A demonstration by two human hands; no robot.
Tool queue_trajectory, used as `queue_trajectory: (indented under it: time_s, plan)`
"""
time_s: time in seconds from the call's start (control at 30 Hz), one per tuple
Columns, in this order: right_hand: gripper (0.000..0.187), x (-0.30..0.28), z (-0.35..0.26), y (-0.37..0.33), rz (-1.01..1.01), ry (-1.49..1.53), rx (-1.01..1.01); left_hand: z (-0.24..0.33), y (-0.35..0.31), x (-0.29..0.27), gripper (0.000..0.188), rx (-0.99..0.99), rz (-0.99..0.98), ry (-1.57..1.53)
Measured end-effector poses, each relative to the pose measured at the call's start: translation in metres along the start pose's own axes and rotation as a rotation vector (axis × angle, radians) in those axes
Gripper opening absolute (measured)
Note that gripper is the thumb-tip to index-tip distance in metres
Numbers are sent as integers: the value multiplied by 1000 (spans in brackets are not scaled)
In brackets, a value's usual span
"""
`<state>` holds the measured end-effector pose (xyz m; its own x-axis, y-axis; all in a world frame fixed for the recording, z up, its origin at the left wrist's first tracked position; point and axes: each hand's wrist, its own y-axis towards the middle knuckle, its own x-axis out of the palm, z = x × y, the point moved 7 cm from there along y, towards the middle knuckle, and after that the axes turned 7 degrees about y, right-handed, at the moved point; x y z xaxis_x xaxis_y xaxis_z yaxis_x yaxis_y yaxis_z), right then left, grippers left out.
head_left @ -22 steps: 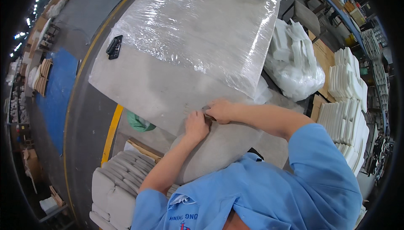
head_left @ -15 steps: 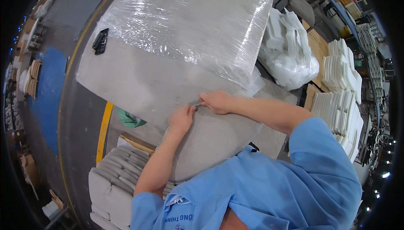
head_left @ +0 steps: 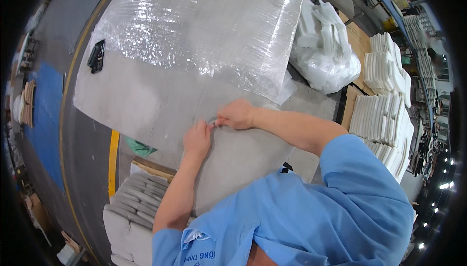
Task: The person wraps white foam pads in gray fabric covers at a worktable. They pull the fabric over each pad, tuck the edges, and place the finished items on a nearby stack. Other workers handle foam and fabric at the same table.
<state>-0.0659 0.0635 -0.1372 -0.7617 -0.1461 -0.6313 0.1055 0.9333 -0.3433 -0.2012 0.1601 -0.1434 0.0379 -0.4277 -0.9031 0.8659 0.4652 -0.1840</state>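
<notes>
A light grey fabric cushion (head_left: 238, 161) lies between my body and the table, its near side against my shirt. My left hand (head_left: 197, 139) is closed at the cushion's far edge, thumb and fingers pinched together. My right hand (head_left: 237, 115) meets it from the right, its fingers closed and slightly blurred. Between the two sets of fingertips runs a short strip of the edge fabric. Whether anything thin, such as a thread, is also held cannot be made out.
Clear plastic film (head_left: 194, 23) covers the far part of the grey-topped table (head_left: 116, 91). A small black object (head_left: 96, 57) lies near its left edge. Grey cushions (head_left: 134, 207) are stacked at lower left. A white plastic bag (head_left: 326, 66) and white pads (head_left: 379, 120) stand right.
The whole scene has shifted left in view as the head turned. My hands stay together at the cushion edge, with only slight finger movement.
</notes>
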Motion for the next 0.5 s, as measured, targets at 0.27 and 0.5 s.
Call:
queue_trajectory:
  time_s: [0.27,0.5]
  plan:
    - [25,-10,25,-30,5,-29,-158,-52,-57,-30,42,-134,-271,-30]
    - [25,-11,32,-32,153,4,-32,-60,-44,-20,36,-196,-150,22]
